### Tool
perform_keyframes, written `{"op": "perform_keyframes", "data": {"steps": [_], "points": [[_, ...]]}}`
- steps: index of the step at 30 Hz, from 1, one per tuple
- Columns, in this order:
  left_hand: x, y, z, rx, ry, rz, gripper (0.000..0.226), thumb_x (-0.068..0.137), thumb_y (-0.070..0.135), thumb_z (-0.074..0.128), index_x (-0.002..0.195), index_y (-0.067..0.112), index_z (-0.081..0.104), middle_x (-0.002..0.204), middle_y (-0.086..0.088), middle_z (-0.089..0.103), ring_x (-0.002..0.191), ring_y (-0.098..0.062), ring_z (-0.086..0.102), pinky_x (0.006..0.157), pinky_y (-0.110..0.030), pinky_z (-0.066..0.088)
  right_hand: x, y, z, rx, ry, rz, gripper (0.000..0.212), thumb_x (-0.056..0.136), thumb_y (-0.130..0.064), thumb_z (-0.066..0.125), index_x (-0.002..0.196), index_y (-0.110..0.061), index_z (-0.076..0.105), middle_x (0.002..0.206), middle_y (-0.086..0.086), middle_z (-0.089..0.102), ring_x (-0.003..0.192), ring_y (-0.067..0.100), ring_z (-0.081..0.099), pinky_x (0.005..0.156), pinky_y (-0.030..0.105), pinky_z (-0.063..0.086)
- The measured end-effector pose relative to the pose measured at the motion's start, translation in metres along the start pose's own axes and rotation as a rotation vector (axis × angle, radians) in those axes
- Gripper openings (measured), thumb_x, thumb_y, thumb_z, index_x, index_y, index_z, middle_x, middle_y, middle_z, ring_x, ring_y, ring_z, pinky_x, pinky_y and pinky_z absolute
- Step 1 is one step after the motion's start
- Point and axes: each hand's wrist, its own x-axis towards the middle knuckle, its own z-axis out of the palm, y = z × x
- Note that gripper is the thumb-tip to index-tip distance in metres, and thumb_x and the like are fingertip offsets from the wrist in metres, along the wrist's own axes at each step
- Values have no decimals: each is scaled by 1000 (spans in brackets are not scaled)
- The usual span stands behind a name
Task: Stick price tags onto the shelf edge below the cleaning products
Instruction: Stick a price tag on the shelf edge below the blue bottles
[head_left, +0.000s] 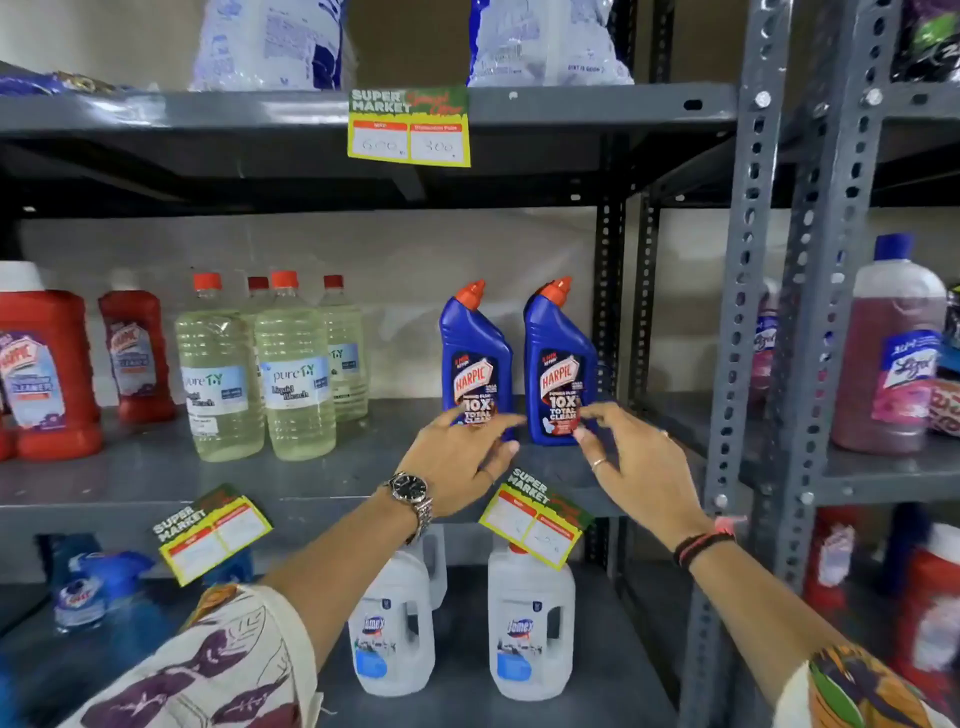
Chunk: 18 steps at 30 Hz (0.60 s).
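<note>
Two blue Harpic bottles stand on the middle shelf, the left one (475, 358) and the right one (558, 364). My left hand (462, 457) reaches up with fingers spread, fingertips at the foot of the left bottle. My right hand (634, 462) is open too, its fingers touching the lower label of the right bottle. Neither hand holds anything. A yellow price tag (535, 519) hangs tilted from the middle shelf edge (337, 512) just below my hands. Another tilted tag (213, 532) hangs further left on that edge. A third tag (409, 127) sits straight on the upper shelf edge.
Clear bleach bottles (293, 374) and red cleaner bottles (44, 374) stand to the left on the same shelf. White Domex jugs (530, 623) fill the shelf below. A grey perforated upright (743, 312) rises at the right, with a pink Lizol bottle (893, 358) beyond it.
</note>
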Motion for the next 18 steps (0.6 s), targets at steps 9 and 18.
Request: {"op": "perform_keyframes", "data": {"steps": [9,18], "points": [[-17,-2,28,-109,47,-48,25,91,49,37,97,32,54,81,10,70,62,-7,52,46,-15,25,-36,32,17,168,-278,-17,31,78,-47,69,99,-27,57,121,-9,66,108,-1,55,95,32,46],[-25,2,28,-106,53,-97,20,92,42,41,93,27,55,74,9,68,54,-6,44,43,-16,22,-37,35,21,100,-300,-52,15,82,-35,67,77,-33,53,125,-11,65,116,7,55,103,33,37]]}}
